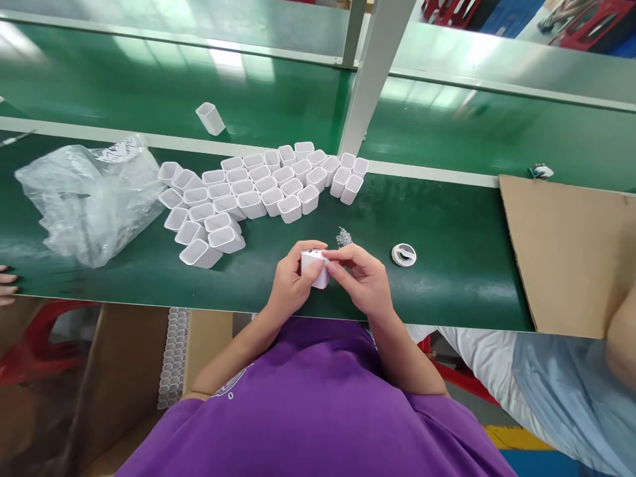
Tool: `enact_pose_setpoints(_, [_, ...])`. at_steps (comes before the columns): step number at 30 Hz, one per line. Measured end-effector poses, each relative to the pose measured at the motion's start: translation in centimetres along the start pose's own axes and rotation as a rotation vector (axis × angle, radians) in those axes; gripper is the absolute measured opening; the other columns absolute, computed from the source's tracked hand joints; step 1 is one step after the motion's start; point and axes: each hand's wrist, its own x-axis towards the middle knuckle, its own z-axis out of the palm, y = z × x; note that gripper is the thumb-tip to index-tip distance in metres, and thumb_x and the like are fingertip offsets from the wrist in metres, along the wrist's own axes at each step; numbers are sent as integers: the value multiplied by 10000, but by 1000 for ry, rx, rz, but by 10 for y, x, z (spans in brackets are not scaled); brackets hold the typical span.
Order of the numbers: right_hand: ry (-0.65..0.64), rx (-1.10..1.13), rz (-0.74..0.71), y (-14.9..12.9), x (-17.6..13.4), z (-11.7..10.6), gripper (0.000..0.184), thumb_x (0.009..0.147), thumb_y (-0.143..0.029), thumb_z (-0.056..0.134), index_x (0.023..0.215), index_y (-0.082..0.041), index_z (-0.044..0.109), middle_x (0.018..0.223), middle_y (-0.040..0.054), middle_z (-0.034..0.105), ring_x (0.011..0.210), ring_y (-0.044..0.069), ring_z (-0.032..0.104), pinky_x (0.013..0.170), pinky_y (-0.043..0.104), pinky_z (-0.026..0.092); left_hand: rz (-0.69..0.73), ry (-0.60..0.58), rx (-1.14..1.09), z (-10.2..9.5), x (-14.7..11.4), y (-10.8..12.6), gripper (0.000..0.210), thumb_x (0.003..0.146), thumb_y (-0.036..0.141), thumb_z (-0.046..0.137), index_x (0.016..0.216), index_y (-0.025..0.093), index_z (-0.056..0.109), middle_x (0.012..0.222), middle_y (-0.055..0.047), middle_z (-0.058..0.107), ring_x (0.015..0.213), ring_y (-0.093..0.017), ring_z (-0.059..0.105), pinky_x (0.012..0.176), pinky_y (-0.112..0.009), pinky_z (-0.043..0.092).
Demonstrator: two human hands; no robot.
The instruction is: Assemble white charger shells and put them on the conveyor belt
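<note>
Near the front edge of the green table, my left hand is closed around a small white plastic housing with slots on its top face. My right hand is pinched at the housing's upper right corner; whatever its fingertips hold is too small to make out. Just beyond the fingers lies a little pile of tiny clear pieces. A round white object with a dark centre rests to the right of my right hand.
Several open white plastic shells stand grouped ahead and to the left, with one lone shell farther back. A clear plastic bag lies at left, a cardboard sheet at right. A metal post rises behind. People sit at both sides.
</note>
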Motion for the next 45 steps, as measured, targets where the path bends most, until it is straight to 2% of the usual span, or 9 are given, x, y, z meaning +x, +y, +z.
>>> enact_pose_setpoints(11, [34, -37, -29, -1, -2, 3, 80, 946, -238, 670, 980, -242, 742, 870, 6, 678, 777, 167, 625, 722, 289, 527, 70, -1, 215, -1, -1, 4, 361, 865, 480, 505, 1062, 196, 608, 874, -19, 680, 635, -122, 596, 605, -248, 489])
enact_pose_setpoints(17, [15, -41, -28, -3, -4, 3, 79, 942, -212, 658, 953, -233, 733, 862, 10, 680, 773, 170, 634, 701, 290, 522, 171, 68, 318, 0, 0, 4, 284, 829, 433, 512, 954, 196, 607, 826, -14, 694, 636, -127, 605, 610, -248, 495])
enact_pose_setpoints(22, [8, -137, -62, -2, -3, 3, 103, 964, -238, 627, 934, -222, 725, 859, 20, 679, 764, 173, 628, 695, 294, 516, 128, 115, 336, 0, -1, 1, 268, 784, 434, 542, 891, 199, 612, 825, -19, 697, 647, -133, 612, 611, -253, 490])
enact_pose_setpoints(25, [-24, -125, -48, 2, 0, 1, 121, 968, -241, 613, 933, -231, 728, 851, 16, 664, 774, 174, 619, 711, 298, 518, 22, 80, 203, 2, -1, -2, 280, 788, 435, 578, 931, 197, 612, 800, -8, 681, 618, -126, 604, 593, -249, 481])
enact_pose_setpoints(28, [-54, -141, -26, 4, 3, -1, 180, 984, -274, 559, 1077, -250, 711, 890, 27, 619, 787, 179, 602, 702, 300, 540, -161, -14, -157, 5, 2, -1, 362, 836, 499, 559, 1029, 195, 588, 744, 6, 661, 558, -125, 598, 543, -247, 486])
enact_pose_setpoints(32, [-118, -348, -143, 7, 4, 1, 381, 960, -325, 580, 1332, -250, 549, 1199, 80, 546, 1097, 250, 546, 948, 402, 511, -379, 29, -504, 8, 11, 4, 440, 818, 572, 585, 955, 154, 597, 778, -44, 694, 619, -165, 647, 558, -279, 526])
enact_pose_setpoints(34, [-143, -496, -221, 9, 5, 4, 424, 933, -289, 604, 1345, -244, 513, 1286, 96, 506, 1199, 281, 480, 1042, 455, 442, -486, 34, -581, 9, 14, 6, 435, 812, 568, 606, 947, 154, 603, 753, -45, 694, 621, -182, 657, 568, -298, 539])
enact_pose_setpoints(37, [-120, -592, -262, 12, 7, 7, 395, 909, -189, 547, 1298, -243, 514, 1238, 99, 529, 1157, 280, 506, 1011, 458, 463, -562, -21, -646, 8, 14, 6, 408, 819, 559, 608, 933, 167, 613, 685, -38, 677, 643, -209, 671, 600, -321, 547])
enact_pose_setpoints(45, [-178, -455, -241, 0, 14, 3, 340, 878, -208, 627, 1203, -239, 533, 1162, 81, 586, 1076, 260, 571, 920, 405, 530, -588, -144, -678, 7, 9, 11, 575, 698, 688, 650, 849, 134, 633, 622, -45, 663, 602, -197, 658, 596, -282, 521])
